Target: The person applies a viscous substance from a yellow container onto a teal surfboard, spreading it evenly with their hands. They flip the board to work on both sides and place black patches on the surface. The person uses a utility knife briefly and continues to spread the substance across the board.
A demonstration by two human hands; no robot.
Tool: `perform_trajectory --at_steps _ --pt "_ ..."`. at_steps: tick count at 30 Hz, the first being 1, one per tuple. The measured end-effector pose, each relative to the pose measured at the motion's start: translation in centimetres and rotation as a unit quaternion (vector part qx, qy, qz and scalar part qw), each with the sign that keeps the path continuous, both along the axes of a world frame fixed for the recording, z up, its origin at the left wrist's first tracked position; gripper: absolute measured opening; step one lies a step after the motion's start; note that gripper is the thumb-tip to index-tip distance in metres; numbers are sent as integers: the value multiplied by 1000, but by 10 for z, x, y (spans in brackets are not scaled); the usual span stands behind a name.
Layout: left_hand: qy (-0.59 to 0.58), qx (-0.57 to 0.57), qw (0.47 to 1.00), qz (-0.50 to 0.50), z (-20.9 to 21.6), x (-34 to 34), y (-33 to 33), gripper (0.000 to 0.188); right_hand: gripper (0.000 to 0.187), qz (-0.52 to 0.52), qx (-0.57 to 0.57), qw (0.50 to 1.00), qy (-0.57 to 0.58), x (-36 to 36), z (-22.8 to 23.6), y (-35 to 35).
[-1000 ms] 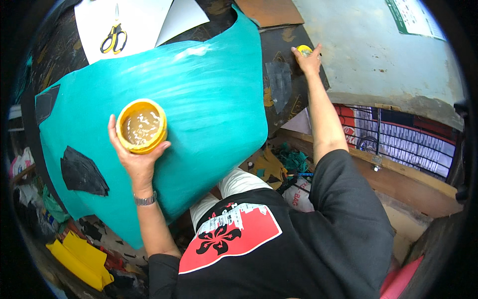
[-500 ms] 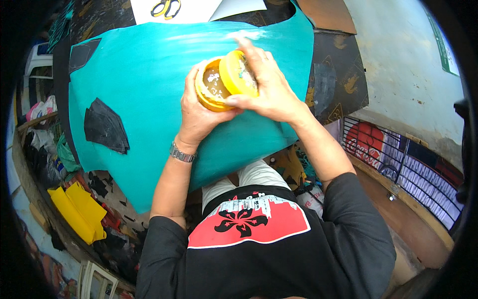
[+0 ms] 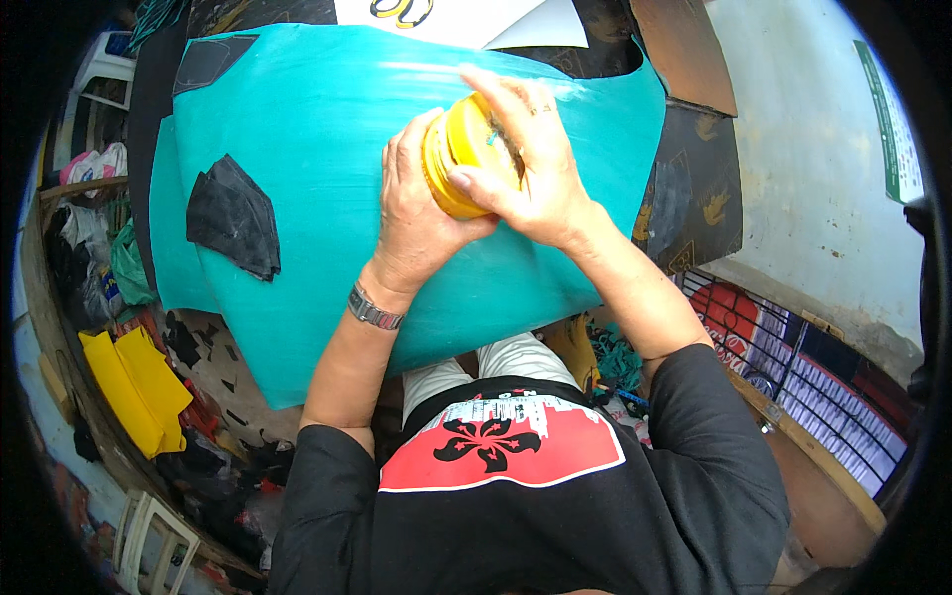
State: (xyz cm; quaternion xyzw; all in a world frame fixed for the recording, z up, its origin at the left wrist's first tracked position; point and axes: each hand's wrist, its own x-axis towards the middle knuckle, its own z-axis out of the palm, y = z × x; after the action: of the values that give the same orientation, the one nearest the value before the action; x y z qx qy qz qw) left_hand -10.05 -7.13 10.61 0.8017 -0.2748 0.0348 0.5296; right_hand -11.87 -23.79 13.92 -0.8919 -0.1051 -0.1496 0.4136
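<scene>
Over the teal sheet (image 3: 307, 327) my two hands hold a round yellow jar (image 3: 433, 180). My left hand (image 3: 415, 203) wraps round its side, with a metal watch (image 3: 374, 307) on that wrist. My right hand (image 3: 545, 164) grips the yellow lid (image 3: 470, 137), which is smudged on top. The lid sits over the jar's mouth, so the contents are hidden; whether it is fully seated I cannot tell. To the left, a small stack of black cut pieces (image 3: 234, 216) lies on the teal sheet.
Yellow-handled scissors (image 3: 403, 12) lie on white paper (image 3: 456, 22) at the far edge. A brown sheet (image 3: 684, 55) is at the far right. Yellow sheets (image 3: 134, 392) and scraps lie low on the left, near a white plastic chair (image 3: 154, 545). A barred grille (image 3: 808, 382) stands at right.
The lid, tilted half off with the jar's contents showing, has come down over the mouth. Both hands and the jar have tilted slightly. The view has shifted, moving the sheet rightward.
</scene>
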Motion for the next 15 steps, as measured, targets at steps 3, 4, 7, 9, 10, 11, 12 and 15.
perform_trajectory --at_steps 3,4,7,9,10,11,12,15 --pt "8 -1 1000 -1 0 2 5 101 82 47 -68 997 0 6 3 -3" --pt "20 -9 1000 -2 -1 2 5 101 80 58 -79 995 8 8 5 -3" --pt "52 -22 998 -12 -7 5 6 101 82 62 -131 988 47 12 9 1" --pt "21 -7 1000 -21 -11 14 9 100 87 47 -164 982 87 14 11 9" --pt "8 2 1000 -23 -14 19 9 99 92 61 -163 978 118 15 13 11" --pt "-12 10 1000 -22 -15 24 10 99 95 53 -142 982 111 17 12 18" --pt "-26 17 999 -20 -16 28 11 98 97 43 -118 985 122 20 10 24" --pt "-2 -35 999 36 -15 35 15 92 100 33 -171 983 63 32 8 37"
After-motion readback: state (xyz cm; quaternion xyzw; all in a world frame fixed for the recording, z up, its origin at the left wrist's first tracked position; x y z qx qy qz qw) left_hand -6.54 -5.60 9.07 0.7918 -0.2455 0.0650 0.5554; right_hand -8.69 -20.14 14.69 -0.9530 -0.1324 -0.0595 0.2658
